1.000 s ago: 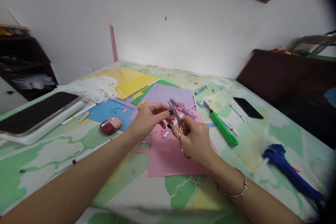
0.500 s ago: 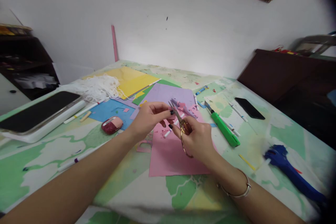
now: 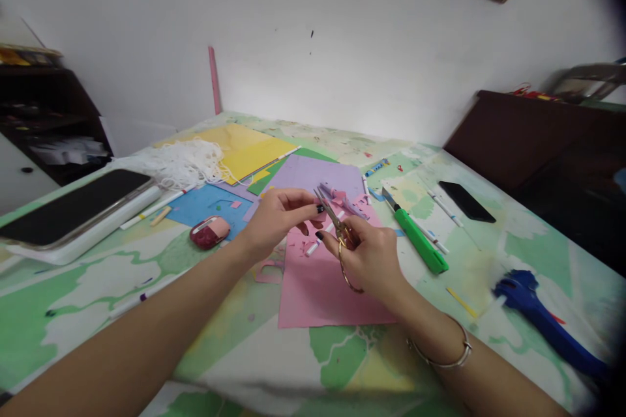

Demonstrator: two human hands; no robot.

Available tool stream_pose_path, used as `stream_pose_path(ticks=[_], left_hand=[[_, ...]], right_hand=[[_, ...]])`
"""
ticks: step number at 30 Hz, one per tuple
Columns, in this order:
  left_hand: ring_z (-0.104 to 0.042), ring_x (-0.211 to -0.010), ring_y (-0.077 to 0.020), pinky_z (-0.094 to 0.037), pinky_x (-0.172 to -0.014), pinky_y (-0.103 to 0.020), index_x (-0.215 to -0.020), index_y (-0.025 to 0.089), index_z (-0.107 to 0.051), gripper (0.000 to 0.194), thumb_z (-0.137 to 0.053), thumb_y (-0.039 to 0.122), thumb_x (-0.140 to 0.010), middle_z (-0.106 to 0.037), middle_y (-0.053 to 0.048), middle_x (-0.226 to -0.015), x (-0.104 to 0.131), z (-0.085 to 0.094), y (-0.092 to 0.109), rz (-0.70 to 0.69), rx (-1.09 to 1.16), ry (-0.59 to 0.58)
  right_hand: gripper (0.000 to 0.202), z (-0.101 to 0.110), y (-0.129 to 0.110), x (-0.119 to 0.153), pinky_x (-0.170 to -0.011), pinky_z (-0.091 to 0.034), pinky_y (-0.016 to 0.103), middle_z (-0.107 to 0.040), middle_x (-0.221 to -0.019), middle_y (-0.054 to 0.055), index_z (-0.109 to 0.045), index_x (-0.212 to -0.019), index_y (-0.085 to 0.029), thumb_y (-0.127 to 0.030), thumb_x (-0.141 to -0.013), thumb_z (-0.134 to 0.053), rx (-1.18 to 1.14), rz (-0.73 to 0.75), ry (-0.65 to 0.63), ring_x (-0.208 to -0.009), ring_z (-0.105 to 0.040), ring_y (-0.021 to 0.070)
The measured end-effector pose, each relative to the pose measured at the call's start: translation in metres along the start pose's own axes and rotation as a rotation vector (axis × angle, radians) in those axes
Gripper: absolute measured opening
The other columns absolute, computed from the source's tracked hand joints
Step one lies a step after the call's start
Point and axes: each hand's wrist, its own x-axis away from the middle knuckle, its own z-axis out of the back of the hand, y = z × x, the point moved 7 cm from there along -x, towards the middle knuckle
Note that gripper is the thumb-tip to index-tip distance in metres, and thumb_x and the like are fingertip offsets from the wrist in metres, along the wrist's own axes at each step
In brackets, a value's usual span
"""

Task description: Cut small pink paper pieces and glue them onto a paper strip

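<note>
My right hand (image 3: 372, 257) is closed around the gold handles of a pair of scissors (image 3: 338, 225), whose blades point up and to the left. Close by the blade tips is my left hand (image 3: 283, 218), its thumb and fingers pinched together. Whatever lies between those fingers is too small or hidden to make out. Below both hands lies a pink foam sheet (image 3: 323, 293), overlapping a purple sheet (image 3: 313, 172). Small pink scraps (image 3: 306, 246) and a white pen (image 3: 317, 242) rest on the pink sheet. A pink cut-out frame (image 3: 268, 272) sits beside its left edge.
A green box cutter (image 3: 415, 238) with its blade out lies right of the sheets. Further right are a black phone (image 3: 467, 201) and a blue glue gun (image 3: 542, 319). To the left are a maroon case (image 3: 209, 233), a tablet (image 3: 73, 205) and white string (image 3: 180, 159).
Both hands stay nearly in place. The right hand and scissors have shifted very slightly right, and the whole view has moved a little.
</note>
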Motion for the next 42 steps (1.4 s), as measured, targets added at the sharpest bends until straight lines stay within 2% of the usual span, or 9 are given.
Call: stream_pose_path(ticks=[7,17,42], left_hand=[[-0.059,-0.063,-0.0116,-0.045,-0.051,-0.019,-0.071,0.013,-0.066,0.005,-0.063,0.017,-0.072,-0.063,-0.002,-0.064,-0.0009,0.0018,-0.001,0.0,0.014,0.008],[-0.059,-0.062,-0.0112,-0.045,-0.051,-0.019,-0.071,0.014,-0.067,0.005,-0.064,0.017,-0.071,-0.062,-0.001,-0.064,-0.0024,0.0021,-0.0011,0.001,0.03,0.006],[-0.059,-0.063,-0.0121,-0.045,-0.053,-0.02,-0.071,0.014,-0.067,0.006,-0.061,0.016,-0.071,-0.063,-0.002,-0.064,-0.0025,0.0062,-0.0004,-0.008,0.013,0.005]], right_hand=[[0.033,0.0016,0.001,0.0001,-0.045,-0.026,0.019,-0.039,-0.044,-0.007,-0.048,-0.057,-0.017,-0.039,-0.072,-0.067,-0.002,0.017,0.004,-0.042,-0.033,0.0061],[0.031,0.0019,0.0017,-0.001,-0.044,-0.026,0.019,-0.039,-0.043,-0.007,-0.051,-0.057,-0.016,-0.039,-0.071,-0.068,0.006,0.022,0.002,-0.041,-0.032,0.0057],[0.032,0.0044,0.0017,-0.0017,-0.043,-0.03,0.022,-0.046,-0.042,-0.004,-0.054,-0.057,-0.018,-0.043,-0.072,-0.065,0.03,0.038,0.0,-0.04,-0.037,0.0076]])
